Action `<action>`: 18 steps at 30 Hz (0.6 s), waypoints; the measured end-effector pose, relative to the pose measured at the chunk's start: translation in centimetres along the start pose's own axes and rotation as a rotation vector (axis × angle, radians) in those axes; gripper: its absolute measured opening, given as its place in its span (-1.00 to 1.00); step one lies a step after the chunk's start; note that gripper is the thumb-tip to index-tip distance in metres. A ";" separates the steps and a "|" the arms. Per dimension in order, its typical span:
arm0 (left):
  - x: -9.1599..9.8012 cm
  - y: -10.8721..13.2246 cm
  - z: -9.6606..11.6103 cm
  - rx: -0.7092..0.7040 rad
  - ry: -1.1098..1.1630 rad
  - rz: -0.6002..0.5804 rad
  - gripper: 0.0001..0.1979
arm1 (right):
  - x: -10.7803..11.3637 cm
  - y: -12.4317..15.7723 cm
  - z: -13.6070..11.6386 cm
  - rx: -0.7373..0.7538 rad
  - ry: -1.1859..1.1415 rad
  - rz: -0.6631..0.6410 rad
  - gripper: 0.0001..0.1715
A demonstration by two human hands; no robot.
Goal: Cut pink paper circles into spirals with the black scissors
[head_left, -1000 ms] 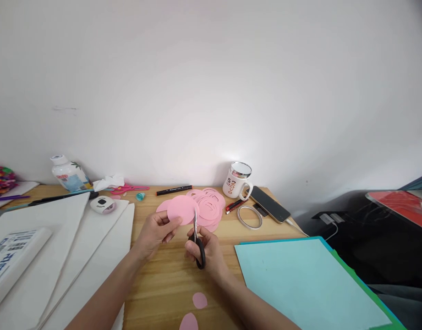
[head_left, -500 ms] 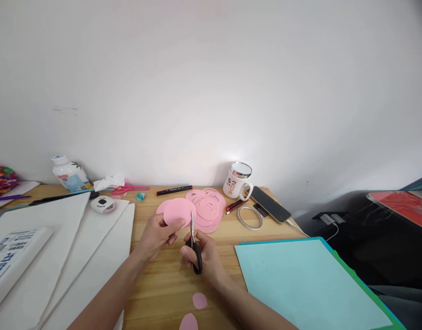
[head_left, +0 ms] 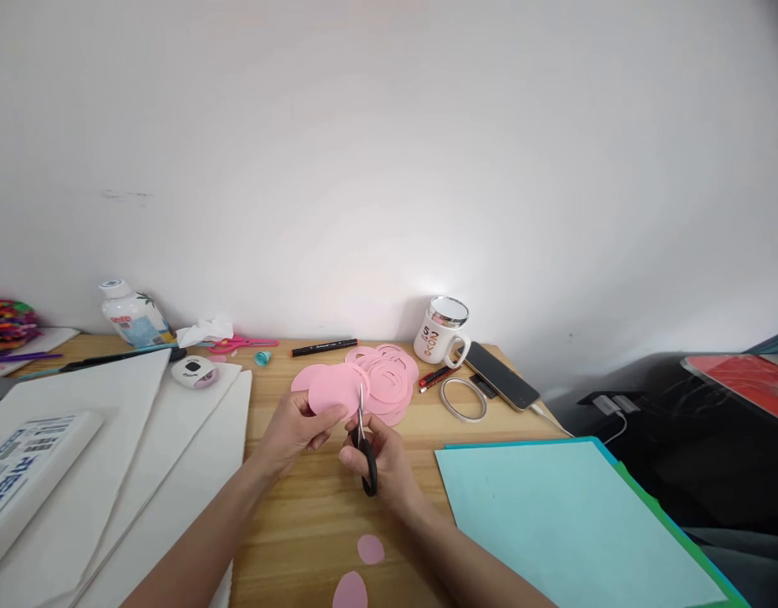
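Between the thumb and fingers of my left hand (head_left: 303, 425) is a round piece of pink paper (head_left: 333, 390), held just above the desk. My right hand (head_left: 382, 464) grips scissors (head_left: 367, 460) with black handles and silver blades. The blades point away from me and meet the right edge of the paper, where a narrow rim appears partly separated. Behind the held piece lies a pile of pink paper rounds and rings (head_left: 392, 380). Two small pink ovals lie nearer me, one (head_left: 371, 549) behind the other (head_left: 350, 590).
White sheets (head_left: 192, 473) and a white box (head_left: 34, 460) cover the left. Light blue sheets (head_left: 553, 507) lie at right. Along the back stand a bottle (head_left: 135, 317) and a mug (head_left: 439, 333), with a marker (head_left: 325, 347), a phone (head_left: 499, 377) and a tape ring (head_left: 463, 400).
The scissors have shifted slightly up and right along the paper's edge, and a narrow rim shows more clearly there. The whole view has moved a little.
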State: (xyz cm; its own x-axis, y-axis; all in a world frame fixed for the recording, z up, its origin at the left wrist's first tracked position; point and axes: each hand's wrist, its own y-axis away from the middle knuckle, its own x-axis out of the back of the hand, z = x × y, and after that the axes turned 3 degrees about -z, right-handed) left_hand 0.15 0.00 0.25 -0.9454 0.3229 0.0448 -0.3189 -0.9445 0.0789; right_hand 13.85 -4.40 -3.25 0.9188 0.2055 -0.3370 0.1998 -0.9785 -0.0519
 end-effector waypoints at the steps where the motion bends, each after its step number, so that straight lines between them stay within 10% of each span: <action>1: 0.0 0.0 0.0 0.002 0.001 -0.002 -0.66 | 0.1 0.0 0.1 -0.001 0.003 0.003 -0.47; 18: 0.0 0.0 0.2 -0.012 0.031 0.039 -0.67 | 0.2 0.0 0.7 -0.028 0.029 0.035 -0.54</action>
State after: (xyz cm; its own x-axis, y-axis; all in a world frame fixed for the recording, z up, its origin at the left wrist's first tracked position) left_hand 0.14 0.07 0.45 -0.9586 0.2841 0.0171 -0.2825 -0.9570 0.0653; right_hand 13.80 -4.41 -3.99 0.9349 0.1720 -0.3104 0.1763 -0.9842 -0.0143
